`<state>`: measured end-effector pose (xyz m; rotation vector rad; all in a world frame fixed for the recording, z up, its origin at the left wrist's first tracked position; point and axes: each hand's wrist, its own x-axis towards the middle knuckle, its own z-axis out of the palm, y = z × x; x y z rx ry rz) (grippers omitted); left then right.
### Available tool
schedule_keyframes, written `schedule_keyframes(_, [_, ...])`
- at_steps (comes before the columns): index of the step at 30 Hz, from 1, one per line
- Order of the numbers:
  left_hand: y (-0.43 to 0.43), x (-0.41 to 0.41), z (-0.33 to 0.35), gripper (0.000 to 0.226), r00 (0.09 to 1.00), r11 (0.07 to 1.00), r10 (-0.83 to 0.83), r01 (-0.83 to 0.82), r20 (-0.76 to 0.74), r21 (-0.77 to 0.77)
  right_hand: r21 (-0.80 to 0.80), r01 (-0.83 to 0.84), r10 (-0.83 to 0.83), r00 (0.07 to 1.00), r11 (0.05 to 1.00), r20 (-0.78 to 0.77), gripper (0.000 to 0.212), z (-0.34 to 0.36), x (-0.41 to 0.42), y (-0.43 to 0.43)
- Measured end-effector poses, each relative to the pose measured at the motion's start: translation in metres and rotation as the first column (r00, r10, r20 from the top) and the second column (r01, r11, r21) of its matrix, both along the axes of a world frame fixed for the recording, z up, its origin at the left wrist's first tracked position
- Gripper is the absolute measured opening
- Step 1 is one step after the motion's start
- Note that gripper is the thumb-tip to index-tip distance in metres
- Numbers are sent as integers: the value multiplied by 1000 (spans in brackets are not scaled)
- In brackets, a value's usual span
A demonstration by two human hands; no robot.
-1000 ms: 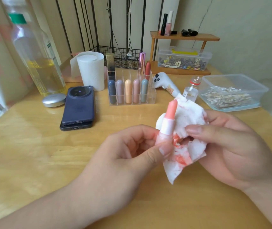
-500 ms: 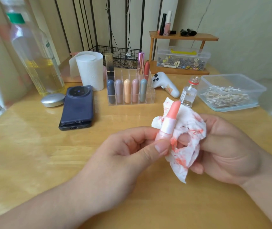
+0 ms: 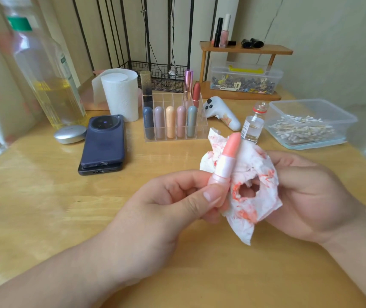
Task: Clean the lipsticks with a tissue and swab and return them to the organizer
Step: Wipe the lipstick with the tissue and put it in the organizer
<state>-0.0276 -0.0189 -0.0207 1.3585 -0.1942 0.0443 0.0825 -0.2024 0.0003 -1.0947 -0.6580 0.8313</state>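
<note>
The left hand [image 3: 166, 210] pinches the lipstick [image 3: 227, 161] by its base, tilted, bullet up, above the tabletop [image 3: 44, 207] — the right hand [image 3: 310, 196] has its grip closed on a stained, torn tissue [image 3: 250, 196] touching the tube. The organizer [image 3: 173, 121] stands behind.

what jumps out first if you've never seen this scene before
The coral-pink lipstick, uncapped, held upright at centre by the left hand. Just beside it the right hand grips a crumpled tissue smeared red, with a hole torn through it. Farther back on the table stands the clear organizer with a row of pastel tubes.
</note>
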Motion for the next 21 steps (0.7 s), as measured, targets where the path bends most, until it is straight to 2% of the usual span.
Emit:
schedule_keyframes(3, [0, -1, 0, 22, 1000, 999, -27, 27, 11, 24, 28, -44, 44, 999, 999, 8, 42, -4, -1, 3])
schedule_keyframes(9, [-1, -2, -1, 28, 999, 999, -40, 40, -15, 21, 64, -83, 88, 992, 995, -88, 51, -7, 1, 9])
schedule_keyframes(13, [0, -2, 1, 24, 998, 998, -69, 69, -10, 5, 163, -200, 213, 975, 966, -70, 36, -3, -3, 10])
schedule_keyframes(17, [-4, -3, 5, 17, 999, 999, -52, 52, -10, 1, -29, -20, 22, 998, 999, 62, 41, -6, -6, 8])
schedule_keyframes(21, [-4, -3, 5, 17, 997, 998, 61, -61, -38, 5, -29, 47, -45, 997, 998, 65, 36, -9, -7, 7])
